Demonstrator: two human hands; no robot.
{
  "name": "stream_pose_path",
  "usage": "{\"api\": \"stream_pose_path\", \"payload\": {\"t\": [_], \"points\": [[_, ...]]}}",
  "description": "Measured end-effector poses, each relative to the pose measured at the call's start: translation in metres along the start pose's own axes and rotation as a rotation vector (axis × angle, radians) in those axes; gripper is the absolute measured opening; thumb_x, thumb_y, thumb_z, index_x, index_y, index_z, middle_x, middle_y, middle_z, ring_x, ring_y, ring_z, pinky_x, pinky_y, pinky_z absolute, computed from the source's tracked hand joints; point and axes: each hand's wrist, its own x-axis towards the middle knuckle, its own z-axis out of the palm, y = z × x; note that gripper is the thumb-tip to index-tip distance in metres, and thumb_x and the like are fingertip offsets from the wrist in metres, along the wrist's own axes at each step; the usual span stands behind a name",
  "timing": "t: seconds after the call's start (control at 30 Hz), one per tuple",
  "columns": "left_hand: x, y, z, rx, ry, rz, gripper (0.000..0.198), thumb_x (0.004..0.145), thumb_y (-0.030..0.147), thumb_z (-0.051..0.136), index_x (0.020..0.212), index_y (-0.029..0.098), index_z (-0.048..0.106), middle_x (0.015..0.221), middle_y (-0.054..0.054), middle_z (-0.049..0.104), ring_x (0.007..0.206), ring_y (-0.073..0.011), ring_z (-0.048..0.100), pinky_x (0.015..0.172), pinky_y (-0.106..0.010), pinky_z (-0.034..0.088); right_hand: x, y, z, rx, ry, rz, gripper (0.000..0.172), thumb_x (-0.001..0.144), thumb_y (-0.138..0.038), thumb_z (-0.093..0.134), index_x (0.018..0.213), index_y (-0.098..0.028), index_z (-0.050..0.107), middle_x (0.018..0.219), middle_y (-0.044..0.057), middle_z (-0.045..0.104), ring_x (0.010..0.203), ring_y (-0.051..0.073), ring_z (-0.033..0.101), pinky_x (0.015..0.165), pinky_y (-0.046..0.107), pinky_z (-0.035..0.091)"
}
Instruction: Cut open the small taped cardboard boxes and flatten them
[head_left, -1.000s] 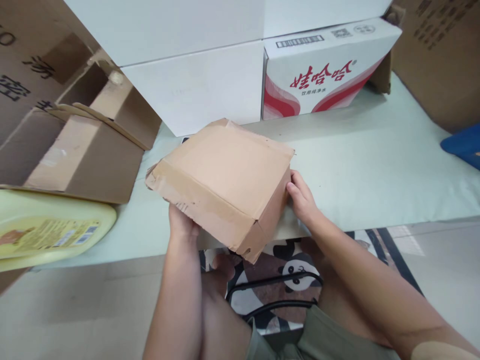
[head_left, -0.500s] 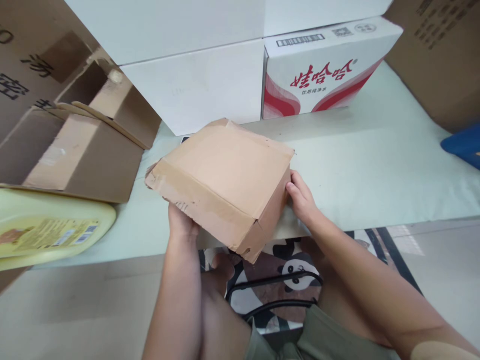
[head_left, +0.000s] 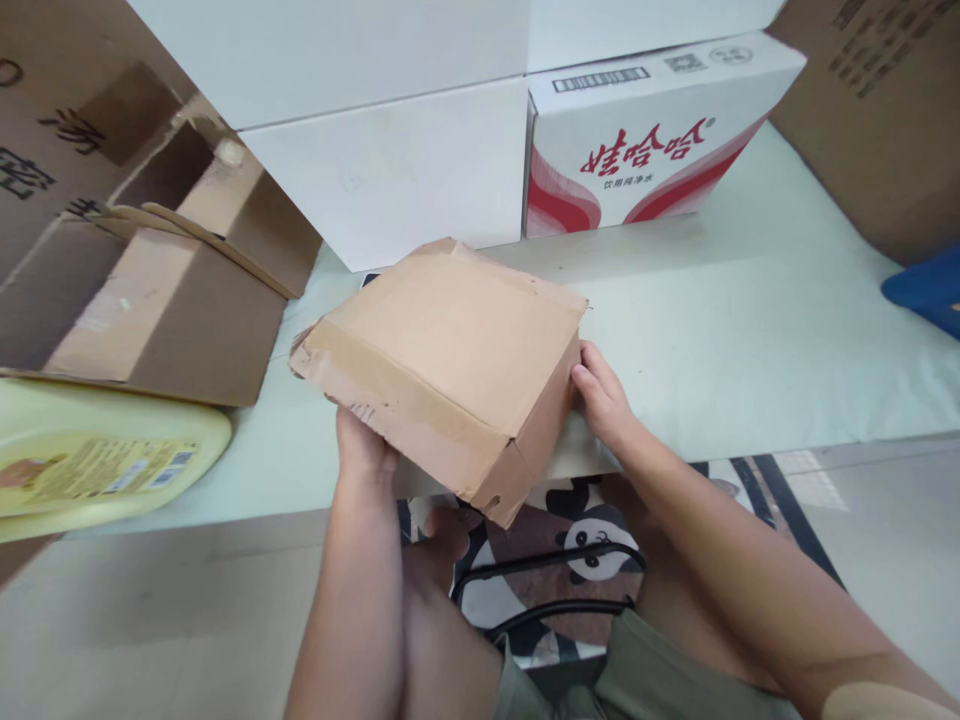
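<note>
A brown cardboard box [head_left: 450,340] is tilted in front of me, its plain broad face upward and its edges worn and torn. My left hand [head_left: 364,446] grips the lower left side from beneath, with the fingers hidden behind the cardboard. My right hand [head_left: 600,392] is closed on the right side of the box, thumb and fingertips at its edge. The box is over the front edge of the table [head_left: 720,330], which has a pale green cover. A small dark corner of something shows behind the box, too covered to name.
White cartons [head_left: 390,180] and a red-and-white water carton [head_left: 645,150] stand at the back. Open cardboard boxes [head_left: 202,310] and a yellow jug [head_left: 112,450] are at left. A large brown carton [head_left: 877,120] and a blue object [head_left: 930,290] are at right. Below is a panda-patterned mat [head_left: 517,610].
</note>
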Motion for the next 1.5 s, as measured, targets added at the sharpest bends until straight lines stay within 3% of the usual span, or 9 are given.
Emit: {"api": "stream_pose_path", "payload": {"t": [0.1, 0.43, 0.73, 1.0, 1.2, 1.5], "points": [[-0.0030, 0.0023, 0.0053, 0.020, 0.059, 0.050, 0.024, 0.085, 0.036, 0.060, 0.085, 0.017, 0.073, 0.083, -0.007, 0.077, 0.077, -0.0188, 0.070, 0.071, -0.027, 0.056, 0.0001, 0.0003, 0.0003, -0.007, -0.001, 0.004, 0.052, 0.092, -0.071, 0.041, 0.111, -0.025, 0.055, 0.104, 0.008, 0.068, 0.099, 0.030, 0.061, 0.089, 0.049, 0.049], [0.0028, -0.0009, 0.0007, 0.060, 0.044, 0.091, 0.029, 0.082, 0.047, 0.064, 0.084, 0.020, 0.074, 0.086, -0.007, 0.077, 0.079, -0.0177, 0.071, 0.073, -0.025, 0.057, -0.0003, 0.0001, 0.0003, -0.003, -0.016, 0.018, 0.051, 0.093, -0.071, 0.041, 0.111, -0.025, 0.055, 0.104, 0.008, 0.067, 0.104, 0.031, 0.060, 0.092, 0.049, 0.048], [0.0004, 0.0015, 0.0036, 0.055, 0.037, 0.100, 0.023, 0.079, 0.039, 0.065, 0.079, 0.018, 0.071, 0.080, -0.007, 0.075, 0.076, -0.0189, 0.070, 0.073, -0.026, 0.056, -0.0004, 0.0002, 0.0005, -0.006, -0.014, 0.022, 0.052, 0.092, -0.071, 0.042, 0.111, -0.025, 0.055, 0.103, 0.008, 0.068, 0.101, 0.030, 0.060, 0.090, 0.048, 0.049], [-0.0010, 0.0020, 0.0034, 0.070, 0.051, 0.058, 0.026, 0.086, 0.035, 0.055, 0.094, 0.019, 0.073, 0.088, -0.007, 0.077, 0.085, -0.0202, 0.071, 0.077, -0.028, 0.055, -0.0009, 0.0007, 0.0001, -0.015, -0.023, 0.026, 0.050, 0.093, -0.070, 0.042, 0.110, -0.025, 0.055, 0.103, 0.008, 0.067, 0.101, 0.030, 0.060, 0.090, 0.048, 0.048], [-0.0032, 0.0030, 0.0065, 0.042, 0.061, 0.056, 0.023, 0.085, 0.034, 0.057, 0.084, 0.018, 0.073, 0.080, -0.006, 0.076, 0.075, -0.0182, 0.069, 0.073, -0.026, 0.055, -0.0010, -0.0005, 0.0000, -0.019, -0.021, 0.034, 0.050, 0.093, -0.070, 0.041, 0.109, -0.025, 0.056, 0.104, 0.008, 0.068, 0.101, 0.030, 0.060, 0.090, 0.048, 0.049], [0.0016, -0.0012, 0.0006, 0.055, 0.043, 0.081, 0.024, 0.081, 0.041, 0.065, 0.083, 0.019, 0.074, 0.086, -0.007, 0.077, 0.079, -0.0181, 0.070, 0.072, -0.025, 0.056, -0.0006, -0.0009, 0.0003, -0.033, -0.020, 0.033, 0.050, 0.093, -0.070, 0.041, 0.109, -0.024, 0.055, 0.101, 0.008, 0.068, 0.096, 0.029, 0.061, 0.086, 0.047, 0.050]]}}
